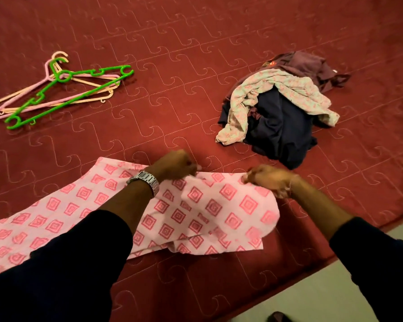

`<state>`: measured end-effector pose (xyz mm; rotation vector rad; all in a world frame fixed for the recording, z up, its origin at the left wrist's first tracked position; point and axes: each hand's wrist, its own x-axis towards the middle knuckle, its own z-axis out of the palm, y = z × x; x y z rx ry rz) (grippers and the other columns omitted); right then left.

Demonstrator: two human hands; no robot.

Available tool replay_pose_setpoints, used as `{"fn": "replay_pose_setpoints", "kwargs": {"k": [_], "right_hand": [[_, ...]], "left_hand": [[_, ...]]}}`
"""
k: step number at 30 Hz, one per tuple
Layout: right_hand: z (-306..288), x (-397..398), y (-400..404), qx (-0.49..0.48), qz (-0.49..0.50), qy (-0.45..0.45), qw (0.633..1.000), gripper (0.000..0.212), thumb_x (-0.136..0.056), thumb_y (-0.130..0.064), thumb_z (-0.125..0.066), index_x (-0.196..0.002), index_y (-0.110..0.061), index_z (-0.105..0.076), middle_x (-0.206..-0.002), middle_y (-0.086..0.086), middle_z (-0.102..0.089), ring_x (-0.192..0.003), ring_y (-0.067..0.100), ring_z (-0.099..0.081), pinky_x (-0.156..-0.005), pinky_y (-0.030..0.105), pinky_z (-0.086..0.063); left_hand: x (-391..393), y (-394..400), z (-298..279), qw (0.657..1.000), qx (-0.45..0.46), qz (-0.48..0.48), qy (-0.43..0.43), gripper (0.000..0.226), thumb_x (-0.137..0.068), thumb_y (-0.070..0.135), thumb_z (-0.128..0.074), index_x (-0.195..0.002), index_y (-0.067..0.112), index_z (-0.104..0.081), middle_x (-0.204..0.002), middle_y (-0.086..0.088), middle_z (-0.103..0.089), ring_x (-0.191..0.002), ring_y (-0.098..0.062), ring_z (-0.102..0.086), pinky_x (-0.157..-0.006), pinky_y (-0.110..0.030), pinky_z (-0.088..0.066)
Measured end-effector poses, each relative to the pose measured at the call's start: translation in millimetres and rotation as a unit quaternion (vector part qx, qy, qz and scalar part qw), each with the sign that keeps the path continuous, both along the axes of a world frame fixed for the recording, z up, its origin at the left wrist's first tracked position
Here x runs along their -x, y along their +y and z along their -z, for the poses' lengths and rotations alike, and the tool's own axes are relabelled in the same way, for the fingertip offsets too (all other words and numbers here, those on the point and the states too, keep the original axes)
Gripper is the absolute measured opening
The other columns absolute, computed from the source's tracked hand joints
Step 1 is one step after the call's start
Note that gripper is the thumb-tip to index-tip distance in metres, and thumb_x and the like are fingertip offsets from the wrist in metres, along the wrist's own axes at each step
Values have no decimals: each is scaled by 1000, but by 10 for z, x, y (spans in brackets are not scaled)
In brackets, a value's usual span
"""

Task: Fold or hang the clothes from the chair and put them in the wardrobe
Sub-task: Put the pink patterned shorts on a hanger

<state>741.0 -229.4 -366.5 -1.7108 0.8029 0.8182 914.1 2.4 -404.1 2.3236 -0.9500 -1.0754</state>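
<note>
A pink garment (pixel 196 212) with a darker pink square print lies spread across the near part of the red bed cover (pixel 172 112). My left hand (pixel 176 166), with a metal watch on its wrist, pinches the garment's far edge. My right hand (pixel 269 178) grips the same edge further right, where the cloth is bunched and lifted. A heap of unfolded clothes (pixel 282 112), dark navy, pale floral and purple, sits on the bed beyond my right hand.
Several plastic hangers (pixel 61 89), green, pink and cream, lie in a loose stack at the far left of the bed. The bed's edge runs diagonally at the lower right, with pale floor (pixel 312 296) below it.
</note>
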Motion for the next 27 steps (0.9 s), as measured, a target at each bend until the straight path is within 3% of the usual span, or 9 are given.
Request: {"fn": "replay_pose_setpoints", "kwargs": {"k": [1,3,6,10,13,16,19,23,27], "right_hand": [[34,27,29,81,-78,-9,994,12,-97,-22,-65,-88,-14,-64,-73,2,-68,-56,14,-62,-49,27,-48],[111,56,107,178,-149,-28,972,29,-83,-32,-81,-95,-16,-61,-90,1,-67,-77,17,-62,-61,31,-47],[167,103,208,253,-132,-94,954,47,-77,-40,-85,-106,-20,-53,-97,2,-64,-84,19,-60,-60,30,-43],[344,133,200,309,-70,-156,936,35,-94,-32,-63,-120,-19,-44,-105,16,-65,-99,36,-58,-75,35,-42],[372,87,117,305,-87,-142,937,18,-93,-33,-66,-95,-20,-54,-94,10,-69,-92,32,-61,-71,33,-40],[329,31,11,301,-81,-161,936,23,-93,-28,-68,-76,-22,-54,-76,-5,-67,-89,29,-66,-70,30,-39],[282,-15,-87,322,-50,-185,927,17,-96,-29,-63,-85,-21,-52,-85,6,-68,-90,36,-64,-70,32,-39],[212,-161,-155,370,-54,-184,909,23,-100,-39,-54,-101,-17,-49,-100,21,-64,-92,45,-60,-73,45,-50],[211,-306,-191,422,-82,-196,882,26,-104,-40,-45,-110,-15,-47,-99,24,-60,-89,46,-58,-67,44,-44]], "left_hand": [[0,-22,16,998,-31,46,-12,26,-94,39,-66,-90,13,-72,-77,-5,-72,-54,-6,-68,-48,-21,-54],[24,-66,46,993,-72,95,-25,22,-84,41,-76,-93,22,-71,-95,-1,-73,-73,-11,-72,-63,-30,-62],[118,-131,45,991,-78,94,-60,34,-79,40,-81,-103,24,-63,-105,6,-66,-88,-15,-68,-73,-32,-62],[172,-149,91,994,-8,5,-111,37,-90,30,-71,-116,19,-48,-96,0,-65,-74,-16,-68,-58,-28,-57],[167,-153,122,990,-17,23,-137,29,-91,33,-70,-110,18,-55,-90,2,-65,-68,-10,-65,-56,-26,-56],[144,-160,151,989,-8,36,-145,16,-96,33,-64,-100,17,-62,-81,4,-63,-62,-5,-60,-51,-19,-46],[125,-158,158,986,39,13,-161,15,-103,28,-51,-101,14,-56,-81,2,-62,-60,-6,-59,-48,-18,-43],[154,-212,122,974,82,-20,-212,21,-106,28,-44,-102,9,-51,-75,1,-56,-57,-15,-55,-45,-23,-41],[168,-267,157,962,94,-49,-253,24,-107,28,-38,-105,8,-49,-69,-1,-55,-49,-16,-48,-42,-27,-38]]}}
